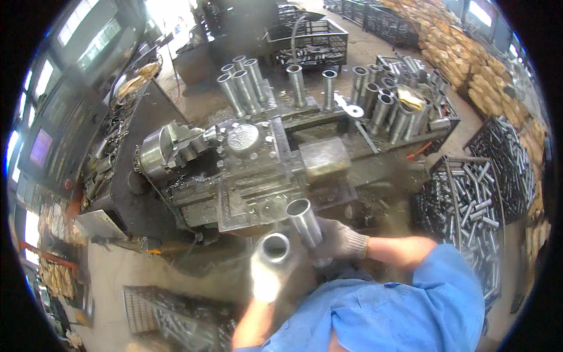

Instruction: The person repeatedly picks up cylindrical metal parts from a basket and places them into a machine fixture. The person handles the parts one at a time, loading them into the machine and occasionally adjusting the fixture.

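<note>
In front of my body I hold two shiny metal tubes side by side, each with its open end facing up. My left hand (270, 277), in a pale work glove, is closed around one metal tube (286, 242); mostly its round rim shows. The gloved right hand (343, 239) wraps the other metal tube (306, 222), which leans slightly and stands higher. Just beyond both hands is a metal lathe (249, 205). Its chuck (157, 154) is at the left, beside a square tool post (243, 139).
Upright metal tubes (240, 88) stand behind the tool post, and more tubes (384, 108) crowd the lathe's right end. Wire bins of metal pieces (469, 199) stand at the right. Another wire bin (141, 314) lies low at the left. A control panel (44, 146) rises far left.
</note>
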`<state>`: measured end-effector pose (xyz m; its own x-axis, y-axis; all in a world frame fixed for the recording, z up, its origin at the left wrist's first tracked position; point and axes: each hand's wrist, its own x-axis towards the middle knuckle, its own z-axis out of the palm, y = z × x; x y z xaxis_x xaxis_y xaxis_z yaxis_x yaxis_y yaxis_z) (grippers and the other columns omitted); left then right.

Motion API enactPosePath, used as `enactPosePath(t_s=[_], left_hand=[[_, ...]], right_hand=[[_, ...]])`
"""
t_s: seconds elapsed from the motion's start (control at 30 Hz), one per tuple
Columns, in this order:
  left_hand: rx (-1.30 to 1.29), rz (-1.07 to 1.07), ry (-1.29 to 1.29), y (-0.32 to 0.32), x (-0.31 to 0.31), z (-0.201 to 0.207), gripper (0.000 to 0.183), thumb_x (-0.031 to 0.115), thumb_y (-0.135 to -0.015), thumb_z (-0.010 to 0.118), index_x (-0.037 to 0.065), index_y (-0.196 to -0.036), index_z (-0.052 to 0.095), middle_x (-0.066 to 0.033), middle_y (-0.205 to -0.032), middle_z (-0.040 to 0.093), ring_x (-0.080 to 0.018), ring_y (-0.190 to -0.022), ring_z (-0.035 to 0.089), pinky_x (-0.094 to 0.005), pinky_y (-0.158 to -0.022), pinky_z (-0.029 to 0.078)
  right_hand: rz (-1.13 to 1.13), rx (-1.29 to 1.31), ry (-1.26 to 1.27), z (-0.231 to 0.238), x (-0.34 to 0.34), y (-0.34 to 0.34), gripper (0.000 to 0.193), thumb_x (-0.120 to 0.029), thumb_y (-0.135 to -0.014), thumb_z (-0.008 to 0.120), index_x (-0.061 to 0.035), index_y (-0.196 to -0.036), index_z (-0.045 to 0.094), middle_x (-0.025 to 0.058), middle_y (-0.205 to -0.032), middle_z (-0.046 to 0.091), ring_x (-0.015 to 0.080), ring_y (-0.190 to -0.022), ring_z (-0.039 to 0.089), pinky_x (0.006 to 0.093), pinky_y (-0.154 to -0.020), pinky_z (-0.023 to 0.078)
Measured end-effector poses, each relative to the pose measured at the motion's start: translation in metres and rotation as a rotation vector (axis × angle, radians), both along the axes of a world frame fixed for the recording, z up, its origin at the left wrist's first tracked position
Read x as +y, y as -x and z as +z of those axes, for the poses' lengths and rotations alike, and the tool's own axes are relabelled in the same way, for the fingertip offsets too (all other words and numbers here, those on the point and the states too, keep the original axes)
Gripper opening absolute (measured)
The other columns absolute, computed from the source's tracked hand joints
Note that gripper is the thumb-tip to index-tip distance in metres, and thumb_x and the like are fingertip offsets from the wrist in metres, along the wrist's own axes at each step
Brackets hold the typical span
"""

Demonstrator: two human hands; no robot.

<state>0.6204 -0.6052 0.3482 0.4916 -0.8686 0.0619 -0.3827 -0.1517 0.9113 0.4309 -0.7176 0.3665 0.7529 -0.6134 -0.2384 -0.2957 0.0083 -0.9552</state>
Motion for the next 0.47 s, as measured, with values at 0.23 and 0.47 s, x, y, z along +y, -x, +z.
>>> enactPosePath(t_s=[0.23, 0.47], left_hand=[[0.231, 0.235, 0.174, -0.15, -0.079, 0.0, 0.041, 0.009, -0.077, 0.091, 0.006, -0.11, 0.067, -0.0019, -0.089, 0.072, -0.0123, -0.08, 0.068, -0.0312, -0.078, 0.058], [0.036, 0.027, -0.082, -0.199, -0.121, -0.054, 0.044, 0.017, -0.081, 0.083, 0.013, -0.122, 0.067, -0.0079, -0.109, 0.074, -0.0167, -0.105, 0.069, -0.0337, -0.098, 0.054]], right_hand=[[-0.033, -0.157, 0.292, -0.003, -0.063, -0.088, 0.063, -0.024, -0.078, 0.091, -0.0085, -0.134, 0.065, 0.0126, -0.121, 0.076, 0.0197, -0.11, 0.074, 0.0398, -0.095, 0.06], [-0.099, -0.119, 0.478, -0.055, -0.075, -0.147, 0.073, -0.031, -0.084, 0.092, -0.0126, -0.146, 0.059, 0.0144, -0.142, 0.068, 0.0245, -0.13, 0.066, 0.0419, -0.111, 0.054]])
